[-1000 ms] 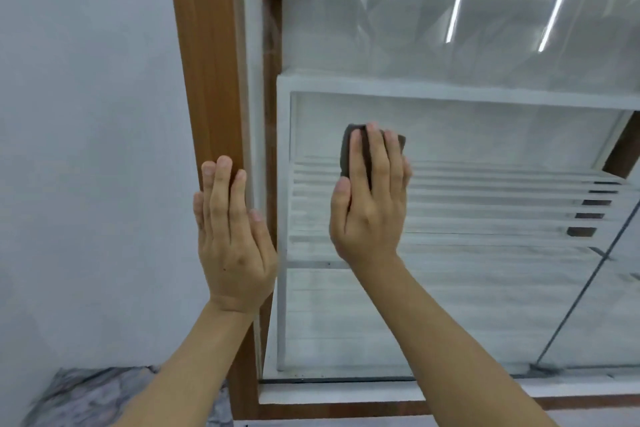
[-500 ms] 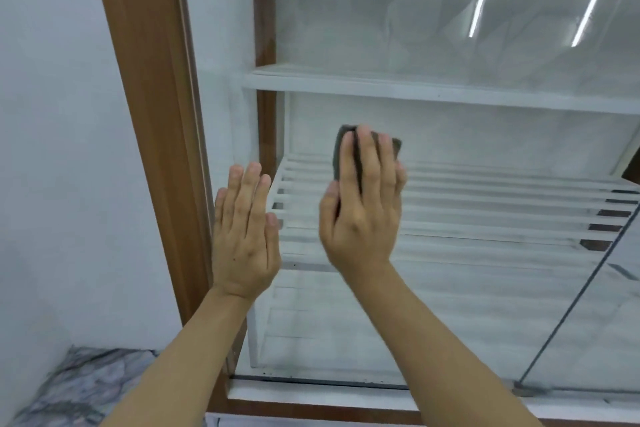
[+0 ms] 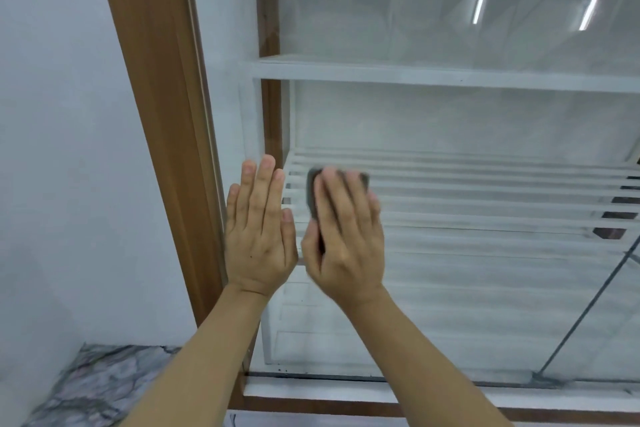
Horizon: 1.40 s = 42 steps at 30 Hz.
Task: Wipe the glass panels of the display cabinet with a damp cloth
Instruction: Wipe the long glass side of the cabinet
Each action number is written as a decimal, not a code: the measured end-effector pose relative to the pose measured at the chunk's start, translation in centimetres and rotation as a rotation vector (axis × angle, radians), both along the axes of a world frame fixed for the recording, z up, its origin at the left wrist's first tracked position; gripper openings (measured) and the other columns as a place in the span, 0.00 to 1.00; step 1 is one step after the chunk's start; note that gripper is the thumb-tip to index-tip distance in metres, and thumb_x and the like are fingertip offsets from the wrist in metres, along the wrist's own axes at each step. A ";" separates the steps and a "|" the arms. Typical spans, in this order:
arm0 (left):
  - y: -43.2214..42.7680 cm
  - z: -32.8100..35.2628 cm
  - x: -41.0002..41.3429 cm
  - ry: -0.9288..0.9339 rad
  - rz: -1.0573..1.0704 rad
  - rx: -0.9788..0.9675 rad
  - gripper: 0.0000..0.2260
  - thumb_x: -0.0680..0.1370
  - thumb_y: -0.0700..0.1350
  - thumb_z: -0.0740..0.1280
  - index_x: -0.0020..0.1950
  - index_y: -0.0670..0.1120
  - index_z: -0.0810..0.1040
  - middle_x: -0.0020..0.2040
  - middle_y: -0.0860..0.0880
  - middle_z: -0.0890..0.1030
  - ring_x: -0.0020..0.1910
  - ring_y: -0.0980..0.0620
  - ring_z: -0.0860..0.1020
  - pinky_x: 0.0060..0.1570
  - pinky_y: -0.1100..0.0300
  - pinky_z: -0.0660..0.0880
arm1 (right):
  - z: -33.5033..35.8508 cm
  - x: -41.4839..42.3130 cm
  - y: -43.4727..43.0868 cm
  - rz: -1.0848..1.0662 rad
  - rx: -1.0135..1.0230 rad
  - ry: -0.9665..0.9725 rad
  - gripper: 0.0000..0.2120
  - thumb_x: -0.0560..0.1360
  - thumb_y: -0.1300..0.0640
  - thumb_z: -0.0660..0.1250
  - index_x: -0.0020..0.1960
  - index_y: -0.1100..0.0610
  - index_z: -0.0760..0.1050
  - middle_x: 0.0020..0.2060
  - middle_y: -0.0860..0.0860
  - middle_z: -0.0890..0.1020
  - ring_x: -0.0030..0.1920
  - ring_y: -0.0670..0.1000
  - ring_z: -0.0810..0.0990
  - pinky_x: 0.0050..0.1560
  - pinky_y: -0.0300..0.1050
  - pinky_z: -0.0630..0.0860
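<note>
The display cabinet's front glass panel [image 3: 467,114] fills the centre and right, set in a brown wooden frame [image 3: 166,114]. My right hand [image 3: 346,239] presses a dark grey cloth [image 3: 313,189] flat against the glass with straight fingers; the hand is blurred by motion and covers most of the cloth. My left hand [image 3: 259,229] lies flat on the glass just right of the frame post, fingers straight and together, close beside the right hand.
White shelves [image 3: 433,74] and a slatted white rack [image 3: 485,191] sit behind the glass. A plain white wall [image 3: 62,149] stands left of the frame. A marbled floor [image 3: 93,388] shows at lower left. A dark seam [image 3: 588,302] divides the glass at right.
My right hand has slid the cloth left and slightly down on the glass. My left hand has moved off the wooden post onto the glass, ending next to the right hand.
</note>
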<state>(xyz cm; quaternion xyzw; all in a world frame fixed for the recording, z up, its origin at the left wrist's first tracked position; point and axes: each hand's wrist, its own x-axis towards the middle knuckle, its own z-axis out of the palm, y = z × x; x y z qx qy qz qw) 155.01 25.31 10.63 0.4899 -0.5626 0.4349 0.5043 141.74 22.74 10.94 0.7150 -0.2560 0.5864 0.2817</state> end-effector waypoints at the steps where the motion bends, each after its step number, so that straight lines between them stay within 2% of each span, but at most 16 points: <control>1: 0.0 0.0 0.1 0.000 -0.002 0.005 0.22 0.85 0.41 0.52 0.79 0.38 0.59 0.80 0.47 0.59 0.83 0.47 0.52 0.81 0.49 0.50 | -2.4 -0.7 0.0 -0.027 -0.009 0.094 0.24 0.81 0.57 0.61 0.76 0.63 0.68 0.77 0.57 0.69 0.79 0.57 0.64 0.80 0.55 0.59; 4: -0.1 -0.2 0.0 0.007 -0.012 0.009 0.22 0.85 0.41 0.52 0.80 0.37 0.59 0.81 0.46 0.58 0.83 0.47 0.52 0.81 0.48 0.50 | -6.8 -5.0 -0.7 -0.079 -0.028 0.225 0.25 0.80 0.57 0.61 0.76 0.61 0.67 0.77 0.54 0.64 0.80 0.54 0.61 0.79 0.53 0.61; 7: -0.1 -0.3 -0.3 0.021 -0.011 0.012 0.22 0.86 0.42 0.51 0.80 0.37 0.59 0.80 0.45 0.60 0.83 0.46 0.51 0.81 0.48 0.50 | -2.6 -6.8 -1.7 -0.045 -0.048 0.062 0.23 0.81 0.57 0.60 0.74 0.65 0.68 0.74 0.56 0.65 0.77 0.59 0.66 0.69 0.63 0.72; 9: -0.2 -0.2 -0.3 0.017 -0.008 0.008 0.22 0.86 0.42 0.51 0.80 0.37 0.59 0.80 0.46 0.59 0.83 0.46 0.52 0.81 0.48 0.50 | 2.3 -5.4 -2.0 0.002 -0.036 -0.093 0.21 0.82 0.59 0.58 0.73 0.68 0.69 0.71 0.59 0.67 0.74 0.63 0.67 0.66 0.69 0.73; 11: -0.2 -0.2 -0.2 0.006 -0.003 -0.003 0.22 0.86 0.41 0.51 0.80 0.37 0.59 0.80 0.46 0.59 0.83 0.46 0.52 0.81 0.48 0.50 | 4.7 -2.8 -1.4 0.054 -0.021 -0.152 0.21 0.83 0.60 0.57 0.72 0.69 0.70 0.71 0.59 0.68 0.75 0.64 0.66 0.68 0.70 0.70; 15: -0.2 -0.3 -0.1 0.000 -0.003 -0.025 0.21 0.86 0.41 0.52 0.79 0.37 0.60 0.79 0.44 0.61 0.83 0.46 0.53 0.81 0.48 0.51 | -2.2 -2.7 -0.5 -0.032 -0.041 0.126 0.24 0.80 0.59 0.60 0.76 0.62 0.67 0.74 0.55 0.68 0.79 0.58 0.63 0.78 0.57 0.63; 18: -0.3 -0.4 -0.3 0.014 -0.003 -0.014 0.23 0.84 0.40 0.54 0.80 0.38 0.59 0.80 0.44 0.61 0.83 0.45 0.53 0.81 0.47 0.51 | -4.6 -7.0 -1.4 -0.097 -0.075 0.223 0.26 0.79 0.57 0.62 0.76 0.60 0.67 0.74 0.54 0.69 0.80 0.55 0.62 0.78 0.54 0.63; 21: -0.3 -0.5 -0.4 0.027 0.003 -0.006 0.25 0.83 0.40 0.55 0.81 0.39 0.58 0.80 0.45 0.59 0.83 0.45 0.52 0.81 0.46 0.51 | -0.1 -7.2 -2.0 -0.084 -0.067 0.002 0.23 0.79 0.59 0.62 0.74 0.64 0.70 0.72 0.58 0.69 0.76 0.60 0.66 0.70 0.64 0.71; 24: -0.2 -0.3 -0.4 0.017 0.016 -0.009 0.23 0.85 0.41 0.52 0.80 0.38 0.59 0.80 0.43 0.61 0.83 0.46 0.52 0.81 0.47 0.51 | 3.5 -2.8 -1.3 0.011 0.014 -0.191 0.23 0.81 0.60 0.59 0.75 0.66 0.67 0.72 0.60 0.67 0.76 0.63 0.64 0.73 0.67 0.67; 27: -0.1 -0.2 -0.1 -0.003 0.024 0.001 0.22 0.86 0.42 0.50 0.80 0.38 0.58 0.79 0.39 0.63 0.83 0.46 0.52 0.81 0.47 0.50 | -1.6 -1.5 -0.2 0.005 -0.008 0.099 0.24 0.81 0.59 0.58 0.76 0.62 0.66 0.75 0.56 0.67 0.79 0.59 0.62 0.77 0.58 0.64; 30: -0.1 -0.2 -0.1 0.001 0.025 0.020 0.23 0.86 0.42 0.51 0.81 0.38 0.57 0.79 0.39 0.63 0.83 0.46 0.51 0.81 0.47 0.50 | -6.4 -7.5 -1.3 -0.081 -0.047 0.350 0.26 0.79 0.57 0.61 0.76 0.59 0.67 0.75 0.53 0.68 0.81 0.55 0.60 0.78 0.53 0.62; 32: 0.0 -0.2 -0.6 0.024 0.033 0.015 0.23 0.85 0.41 0.52 0.80 0.38 0.58 0.79 0.38 0.63 0.83 0.45 0.51 0.81 0.46 0.50 | -4.7 -11.0 -2.1 -0.085 -0.054 0.305 0.26 0.79 0.57 0.61 0.76 0.60 0.68 0.74 0.54 0.68 0.80 0.56 0.62 0.76 0.55 0.64; 35: 0.2 0.0 -1.7 0.073 0.026 -0.009 0.22 0.84 0.37 0.53 0.78 0.35 0.61 0.78 0.35 0.65 0.82 0.43 0.54 0.80 0.43 0.53 | 2.5 -11.4 -3.0 -0.042 -0.039 0.002 0.24 0.79 0.61 0.61 0.74 0.66 0.70 0.72 0.58 0.67 0.76 0.62 0.65 0.73 0.64 0.68; 37: 0.3 0.3 -2.8 0.140 0.026 -0.024 0.21 0.82 0.35 0.56 0.75 0.33 0.65 0.77 0.34 0.66 0.81 0.39 0.58 0.79 0.40 0.55 | 5.3 -9.2 -2.7 0.042 0.007 -0.102 0.23 0.80 0.62 0.60 0.73 0.70 0.70 0.72 0.58 0.65 0.76 0.63 0.63 0.74 0.66 0.66; 40: 0.6 1.0 -5.2 0.264 0.036 -0.058 0.20 0.79 0.33 0.60 0.72 0.33 0.69 0.75 0.34 0.69 0.78 0.35 0.63 0.76 0.35 0.61 | 1.2 -7.7 -1.8 0.063 -0.007 0.120 0.24 0.80 0.60 0.59 0.75 0.66 0.67 0.75 0.56 0.65 0.79 0.59 0.61 0.79 0.58 0.61; 42: 0.8 1.1 -6.8 0.249 0.027 -0.068 0.20 0.79 0.34 0.61 0.72 0.34 0.68 0.74 0.35 0.70 0.78 0.35 0.63 0.74 0.34 0.62 | -3.3 -10.2 -2.2 0.005 -0.045 0.319 0.26 0.80 0.59 0.58 0.77 0.62 0.65 0.76 0.54 0.66 0.80 0.56 0.60 0.81 0.53 0.57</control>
